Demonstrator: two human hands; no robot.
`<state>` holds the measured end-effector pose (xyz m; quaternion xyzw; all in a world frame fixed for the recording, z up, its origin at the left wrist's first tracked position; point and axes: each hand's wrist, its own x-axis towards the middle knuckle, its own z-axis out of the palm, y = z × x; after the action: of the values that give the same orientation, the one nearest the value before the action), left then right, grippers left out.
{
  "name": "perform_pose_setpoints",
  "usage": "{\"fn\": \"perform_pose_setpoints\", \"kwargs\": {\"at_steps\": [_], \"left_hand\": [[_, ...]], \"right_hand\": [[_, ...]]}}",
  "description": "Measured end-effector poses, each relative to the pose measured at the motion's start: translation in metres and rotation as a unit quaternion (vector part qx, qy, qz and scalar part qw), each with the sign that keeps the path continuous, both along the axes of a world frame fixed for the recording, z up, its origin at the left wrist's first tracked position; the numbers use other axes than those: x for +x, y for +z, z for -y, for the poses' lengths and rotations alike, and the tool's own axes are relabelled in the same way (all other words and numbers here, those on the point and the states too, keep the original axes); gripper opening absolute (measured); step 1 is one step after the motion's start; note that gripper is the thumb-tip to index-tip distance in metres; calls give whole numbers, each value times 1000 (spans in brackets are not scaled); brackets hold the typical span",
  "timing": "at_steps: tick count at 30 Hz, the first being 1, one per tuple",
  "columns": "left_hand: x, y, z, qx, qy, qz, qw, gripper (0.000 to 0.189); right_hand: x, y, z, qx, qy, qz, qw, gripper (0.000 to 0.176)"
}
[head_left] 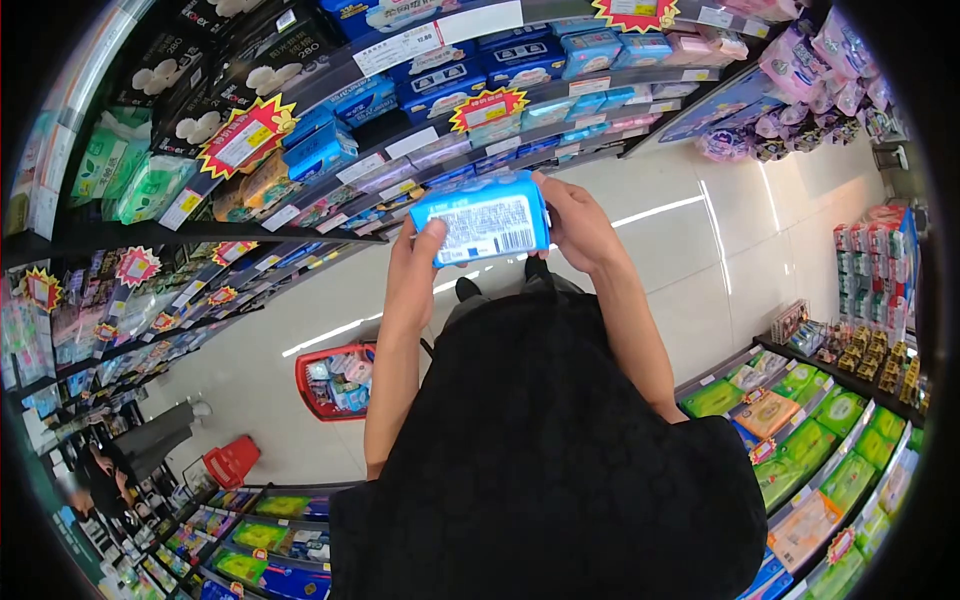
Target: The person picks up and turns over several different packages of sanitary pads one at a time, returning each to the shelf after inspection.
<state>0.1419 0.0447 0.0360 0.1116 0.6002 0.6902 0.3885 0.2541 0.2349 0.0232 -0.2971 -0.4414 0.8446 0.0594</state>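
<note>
A blue plastic-wrapped packet is held up in front of me, its white printed label and barcode facing the camera. My left hand grips its left end, with the thumb lying across the label. At the other end, my right hand is closed round the packet's right edge; its fingers are partly hidden behind. Just beyond the packet runs a shelf stocked with blue, purple and pink packs. What kind of product the packet holds does not show.
A red shopping basket with several packs stands on the floor at left, and another red basket is farther off. Shelves of green packs line the lower right. A display rack stands at right. Another person is at far left.
</note>
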Motion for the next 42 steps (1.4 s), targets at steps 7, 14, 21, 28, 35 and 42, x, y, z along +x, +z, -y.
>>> {"fn": "perform_pose_setpoints", "kwargs": {"at_steps": [7, 14, 21, 28, 35, 42], "left_hand": [[2, 6, 5, -53, 5, 11, 998, 51], [5, 2, 10, -22, 26, 9, 999, 49], [9, -1, 14, 49, 14, 31, 998, 54], [-14, -36, 2, 250, -24, 315, 915, 63], [-2, -46, -5, 284, -115, 460, 833, 59], [-3, -47, 3, 342, -180, 514, 765, 64]], "right_hand": [[2, 1, 14, -10, 14, 13, 1000, 42], [4, -7, 17, -25, 12, -31, 999, 37], [5, 5, 24, 130, -29, -101, 986, 40], [10, 42, 67, 603, -5, -191, 775, 29], [10, 56, 91, 692, 125, -268, 658, 34], [8, 56, 100, 703, 189, -280, 625, 32]]}}
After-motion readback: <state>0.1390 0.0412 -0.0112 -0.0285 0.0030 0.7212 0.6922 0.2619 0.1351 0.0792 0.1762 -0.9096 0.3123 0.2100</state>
